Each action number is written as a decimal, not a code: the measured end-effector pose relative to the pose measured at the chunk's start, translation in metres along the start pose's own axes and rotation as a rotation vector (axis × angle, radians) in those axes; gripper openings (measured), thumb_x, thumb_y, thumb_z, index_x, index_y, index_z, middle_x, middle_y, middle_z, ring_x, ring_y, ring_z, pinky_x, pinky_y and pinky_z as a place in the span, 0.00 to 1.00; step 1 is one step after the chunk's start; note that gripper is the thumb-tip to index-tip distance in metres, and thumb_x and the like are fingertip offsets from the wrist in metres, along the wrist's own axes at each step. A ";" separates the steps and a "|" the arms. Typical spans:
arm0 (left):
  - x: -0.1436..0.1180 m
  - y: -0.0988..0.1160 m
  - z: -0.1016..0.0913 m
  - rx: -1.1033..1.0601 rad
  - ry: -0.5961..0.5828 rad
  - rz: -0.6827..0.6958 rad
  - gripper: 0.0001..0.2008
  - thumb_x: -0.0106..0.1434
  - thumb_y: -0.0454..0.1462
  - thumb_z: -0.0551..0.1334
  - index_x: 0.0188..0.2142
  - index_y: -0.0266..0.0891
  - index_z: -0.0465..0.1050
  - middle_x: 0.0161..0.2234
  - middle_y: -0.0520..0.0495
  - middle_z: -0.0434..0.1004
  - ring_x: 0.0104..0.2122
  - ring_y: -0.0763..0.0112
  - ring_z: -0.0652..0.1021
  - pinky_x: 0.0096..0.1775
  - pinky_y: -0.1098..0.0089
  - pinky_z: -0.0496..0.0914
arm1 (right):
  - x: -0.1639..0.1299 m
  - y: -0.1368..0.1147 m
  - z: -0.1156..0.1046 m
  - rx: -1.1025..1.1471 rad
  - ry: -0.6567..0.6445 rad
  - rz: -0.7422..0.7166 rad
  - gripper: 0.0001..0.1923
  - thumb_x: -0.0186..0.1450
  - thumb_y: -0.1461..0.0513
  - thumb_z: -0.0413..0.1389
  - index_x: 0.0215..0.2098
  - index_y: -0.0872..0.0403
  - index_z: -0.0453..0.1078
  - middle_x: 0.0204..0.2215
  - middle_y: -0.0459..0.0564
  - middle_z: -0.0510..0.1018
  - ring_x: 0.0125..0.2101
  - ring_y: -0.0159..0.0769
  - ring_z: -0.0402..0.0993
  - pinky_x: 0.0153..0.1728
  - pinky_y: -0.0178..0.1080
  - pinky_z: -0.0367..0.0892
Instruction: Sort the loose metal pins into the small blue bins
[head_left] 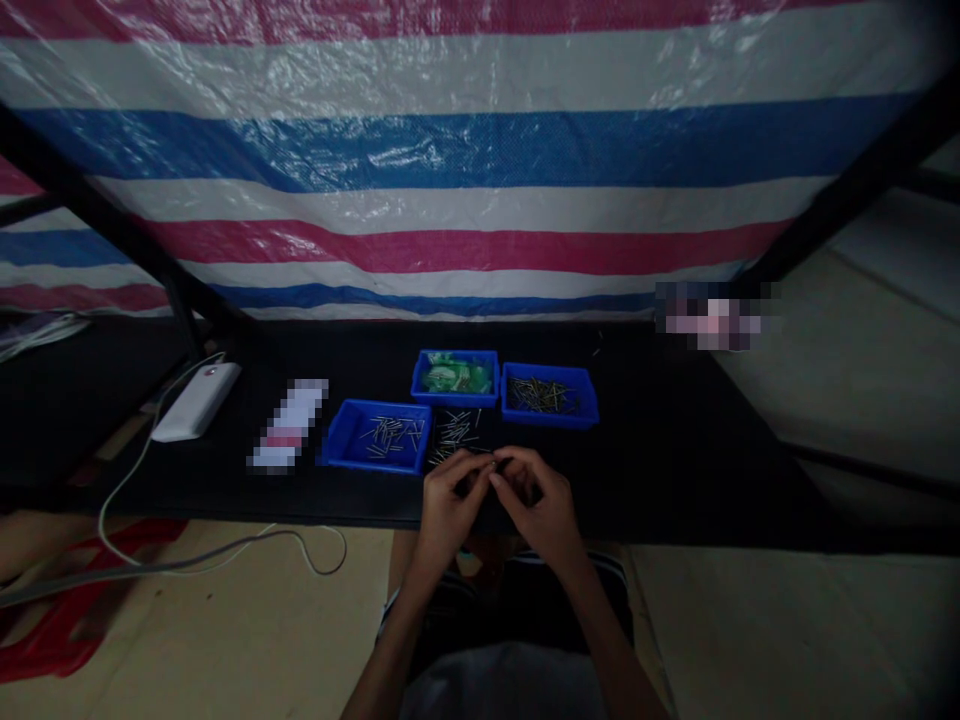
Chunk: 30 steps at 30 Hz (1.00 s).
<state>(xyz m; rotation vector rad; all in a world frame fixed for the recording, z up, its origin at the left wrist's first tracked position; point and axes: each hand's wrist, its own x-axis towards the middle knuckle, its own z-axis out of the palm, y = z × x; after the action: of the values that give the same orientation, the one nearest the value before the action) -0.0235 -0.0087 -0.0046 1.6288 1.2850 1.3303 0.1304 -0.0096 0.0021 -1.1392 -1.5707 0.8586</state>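
My left hand (455, 498) and my right hand (541, 500) meet fingertip to fingertip at the front of the black table, both pinched closed. Whatever sits between the fingertips is too small and dark to make out. Just beyond them lies a loose pile of thin metal pins (454, 432). Left of the pile, a blue tray (345, 433) holds similar scattered pins. Behind the pile stands a second blue tray (418, 393) with green and clear plastic pieces. A third blue tray (551, 416), to its right, contains many thin brownish metal pieces.
A white power strip (196, 402) with a cable (112, 530) lies at the left of the black table (652, 470). A blurred-out white item (291, 425) rests beside it. Striped plastic sheeting (480, 150) hangs behind. Part of a red stool (67, 620) stands lower left.
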 end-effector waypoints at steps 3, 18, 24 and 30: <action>0.000 -0.001 0.001 0.002 -0.020 0.002 0.09 0.68 0.34 0.65 0.44 0.41 0.84 0.34 0.46 0.81 0.34 0.68 0.80 0.37 0.72 0.73 | -0.002 0.002 0.001 -0.042 0.027 -0.070 0.05 0.71 0.62 0.59 0.44 0.49 0.76 0.28 0.42 0.72 0.25 0.29 0.68 0.26 0.32 0.65; -0.004 -0.030 0.009 0.153 0.197 0.033 0.11 0.65 0.29 0.57 0.42 0.37 0.77 0.35 0.42 0.83 0.33 0.59 0.82 0.32 0.68 0.73 | 0.060 -0.058 0.068 -0.134 -0.104 -0.211 0.08 0.71 0.64 0.59 0.46 0.48 0.79 0.43 0.48 0.83 0.45 0.38 0.78 0.50 0.39 0.71; -0.003 -0.012 0.008 0.121 0.055 0.039 0.07 0.61 0.29 0.61 0.36 0.37 0.78 0.33 0.42 0.84 0.33 0.59 0.83 0.35 0.67 0.75 | 0.049 -0.036 0.053 -0.255 0.037 -0.186 0.08 0.71 0.65 0.58 0.43 0.49 0.80 0.40 0.49 0.83 0.42 0.40 0.76 0.48 0.41 0.69; -0.001 0.000 0.007 0.101 0.053 -0.017 0.11 0.59 0.27 0.61 0.38 0.36 0.80 0.37 0.41 0.85 0.37 0.59 0.83 0.39 0.65 0.76 | 0.059 -0.036 0.039 -0.273 0.061 -0.166 0.07 0.70 0.64 0.58 0.41 0.49 0.80 0.36 0.49 0.82 0.38 0.39 0.76 0.43 0.40 0.69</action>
<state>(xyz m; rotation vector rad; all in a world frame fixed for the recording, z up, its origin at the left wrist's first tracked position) -0.0164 -0.0088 -0.0066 1.6566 1.4145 1.3260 0.0783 0.0351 0.0422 -1.1934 -1.7414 0.5058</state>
